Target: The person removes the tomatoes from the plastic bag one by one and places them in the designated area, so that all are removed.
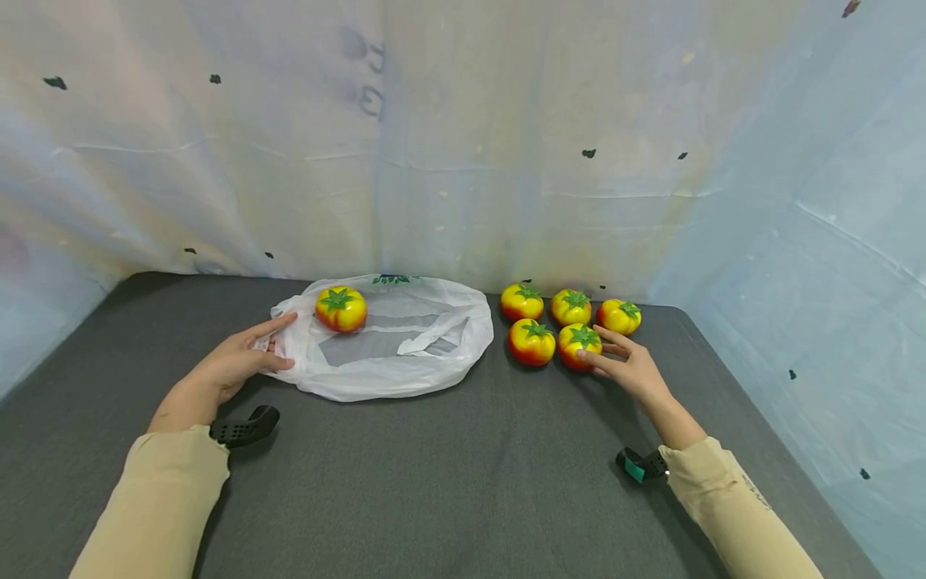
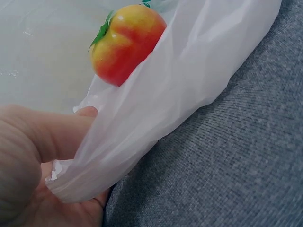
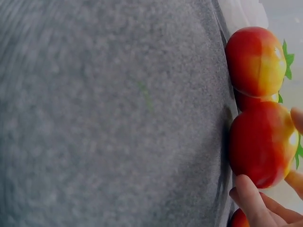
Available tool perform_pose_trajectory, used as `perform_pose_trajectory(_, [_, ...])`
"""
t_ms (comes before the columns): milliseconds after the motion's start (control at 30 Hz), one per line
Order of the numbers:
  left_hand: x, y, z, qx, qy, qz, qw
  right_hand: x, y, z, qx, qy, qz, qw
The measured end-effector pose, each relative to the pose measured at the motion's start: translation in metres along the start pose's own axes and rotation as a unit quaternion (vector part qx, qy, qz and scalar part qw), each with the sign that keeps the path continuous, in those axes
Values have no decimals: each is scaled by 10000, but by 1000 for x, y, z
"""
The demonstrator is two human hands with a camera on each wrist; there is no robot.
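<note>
My left hand [image 1: 235, 359] grips the left edge of a white plastic bag [image 1: 405, 384], thumb on one side of the film and fingers on the other. On the bag's left part sits a red-and-yellow tomato [image 1: 342, 309] with a green leafy top, also seen above the bag [image 2: 189, 71] in the left wrist view. My right hand [image 1: 628, 366] holds the front right tomato [image 1: 576, 342] of a group, fingers and thumb placed about its sides. In the right wrist view its fingertips [image 3: 247, 191] meet the red side of that tomato [image 3: 260, 142].
Beside the held tomato stands another front tomato [image 1: 531, 342]. A back row has a left tomato [image 1: 522, 303], a middle tomato [image 1: 571, 307] and a right tomato [image 1: 619, 317]. Pale sheeting [image 1: 463, 161] rises behind the dark grey table [image 1: 434, 482] and along its right side.
</note>
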State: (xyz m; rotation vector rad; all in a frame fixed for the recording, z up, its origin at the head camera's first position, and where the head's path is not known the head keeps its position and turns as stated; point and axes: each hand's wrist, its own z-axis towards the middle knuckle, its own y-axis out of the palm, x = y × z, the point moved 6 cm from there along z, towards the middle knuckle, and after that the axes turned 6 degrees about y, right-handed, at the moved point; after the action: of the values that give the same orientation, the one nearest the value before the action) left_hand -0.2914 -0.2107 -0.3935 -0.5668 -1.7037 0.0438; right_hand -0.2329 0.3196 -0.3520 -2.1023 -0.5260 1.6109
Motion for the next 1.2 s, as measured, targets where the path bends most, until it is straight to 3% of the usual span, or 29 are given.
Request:
perform_pose_trajectory(400, [2,0,-1,-26,-23,-55,10000,-10,-10,-6,1,-219,-293,9993])
perform_pose_trajectory(833, [1,0,0,-7,-38,-48,10000,-27,-24,-9,100,-319,-64,9994])
perform_pose_trajectory(1200, [1,1,0,-8,14,-90,10000,-44,-24,-12,122,-432,106,9989])
